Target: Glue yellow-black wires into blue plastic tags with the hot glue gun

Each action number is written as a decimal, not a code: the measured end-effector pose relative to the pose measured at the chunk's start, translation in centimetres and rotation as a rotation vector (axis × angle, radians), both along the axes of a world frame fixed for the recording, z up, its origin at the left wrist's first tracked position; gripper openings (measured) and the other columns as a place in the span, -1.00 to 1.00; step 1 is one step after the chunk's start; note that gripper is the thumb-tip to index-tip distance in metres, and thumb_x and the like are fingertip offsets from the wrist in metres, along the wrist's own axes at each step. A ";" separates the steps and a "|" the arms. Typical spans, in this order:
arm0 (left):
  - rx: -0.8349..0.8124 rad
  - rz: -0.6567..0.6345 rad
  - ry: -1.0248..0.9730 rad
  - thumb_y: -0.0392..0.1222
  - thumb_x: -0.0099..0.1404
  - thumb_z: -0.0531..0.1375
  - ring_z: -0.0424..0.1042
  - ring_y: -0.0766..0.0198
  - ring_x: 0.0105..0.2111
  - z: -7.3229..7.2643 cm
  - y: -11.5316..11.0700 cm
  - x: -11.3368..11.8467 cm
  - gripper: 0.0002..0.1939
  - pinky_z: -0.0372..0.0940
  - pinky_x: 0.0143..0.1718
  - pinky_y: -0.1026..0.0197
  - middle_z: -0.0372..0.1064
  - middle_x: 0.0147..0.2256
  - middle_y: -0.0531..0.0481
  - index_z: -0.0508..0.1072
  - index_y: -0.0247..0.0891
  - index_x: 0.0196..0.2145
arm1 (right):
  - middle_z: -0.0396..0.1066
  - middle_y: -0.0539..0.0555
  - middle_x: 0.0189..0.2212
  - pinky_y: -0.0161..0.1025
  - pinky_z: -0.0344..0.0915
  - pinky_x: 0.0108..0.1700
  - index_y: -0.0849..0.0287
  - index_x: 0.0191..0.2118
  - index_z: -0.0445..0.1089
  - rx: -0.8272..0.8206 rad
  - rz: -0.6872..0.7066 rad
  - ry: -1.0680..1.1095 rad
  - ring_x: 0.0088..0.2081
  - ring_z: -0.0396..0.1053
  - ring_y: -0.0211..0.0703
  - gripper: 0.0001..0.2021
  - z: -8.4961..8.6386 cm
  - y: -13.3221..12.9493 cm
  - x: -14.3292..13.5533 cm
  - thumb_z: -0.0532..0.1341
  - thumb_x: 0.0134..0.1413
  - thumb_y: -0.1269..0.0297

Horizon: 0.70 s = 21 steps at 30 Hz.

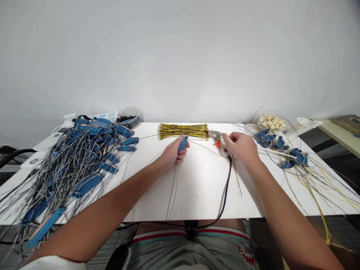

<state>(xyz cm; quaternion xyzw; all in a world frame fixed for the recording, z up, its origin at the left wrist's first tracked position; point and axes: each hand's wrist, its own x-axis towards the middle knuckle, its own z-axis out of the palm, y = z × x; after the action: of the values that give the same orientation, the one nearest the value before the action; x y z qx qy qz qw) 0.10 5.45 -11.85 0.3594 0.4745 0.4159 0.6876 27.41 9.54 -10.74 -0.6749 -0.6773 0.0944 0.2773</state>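
My left hand [176,152] is closed around a small blue plastic piece [182,144], with thin dark wires [173,187] trailing from it down over the white table. My right hand [243,146] is in a pinch, thumb against fingers; what lies between them is too small to make out. Beside and partly under the right hand is what looks like a glue gun [224,150], with an orange trigger, a red switch and a black cord. Two thin wires, yellow and black [238,182], extend below that hand. Behind both hands lies a neat bundle of yellow-and-black wires [182,130].
A tangled heap of blue pieces with grey wires [84,161] covers the left side. Further blue pieces with yellow and black wires [299,157] lie right. Round tubs hold black bits [126,119] and cream-coloured pieces [271,122]. A black cord [226,195] crosses the front edge.
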 end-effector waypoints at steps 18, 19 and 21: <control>-0.082 -0.019 -0.298 0.12 0.46 0.07 -0.17 0.45 -0.64 1.1 0.6 -1.3 -0.64 -0.26 -0.68 0.41 -0.18 -0.49 0.17 0.27 -0.24 -0.31 | 0.52 0.13 -0.29 -0.19 0.21 -0.32 0.20 -0.16 0.46 -0.016 -0.003 0.412 -0.31 0.39 -0.05 -0.54 -1.9 1.8 0.9 0.30 0.11 -0.15; -0.087 -0.020 -0.303 0.11 0.46 0.07 -0.17 0.46 -0.64 1.1 0.6 -1.3 -0.64 -0.26 -0.68 0.41 -0.19 -0.49 0.17 0.27 -0.25 -0.32 | 0.53 0.14 -0.26 -0.19 0.24 -0.30 0.21 -0.13 0.46 0.022 -0.017 0.462 -0.29 0.40 -0.05 -0.55 -1.9 1.9 1.1 0.31 0.11 -0.12; -0.093 -0.016 -0.310 0.11 0.46 0.07 -0.17 0.46 -0.65 1.1 0.6 -1.3 -0.64 -0.27 -0.69 0.42 -0.19 -0.50 0.18 0.27 -0.25 -0.32 | 0.52 0.15 -0.25 -0.19 0.27 -0.28 0.22 -0.11 0.46 0.085 -0.007 0.529 -0.28 0.42 -0.06 -0.59 -1.6 2.1 1.4 0.30 0.14 -0.06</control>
<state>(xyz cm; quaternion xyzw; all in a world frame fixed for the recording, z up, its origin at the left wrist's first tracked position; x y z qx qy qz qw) -1.17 6.05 -10.76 0.2625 0.3783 0.4386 0.7718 28.78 11.63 -12.39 -0.6170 -0.5822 0.2378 0.4731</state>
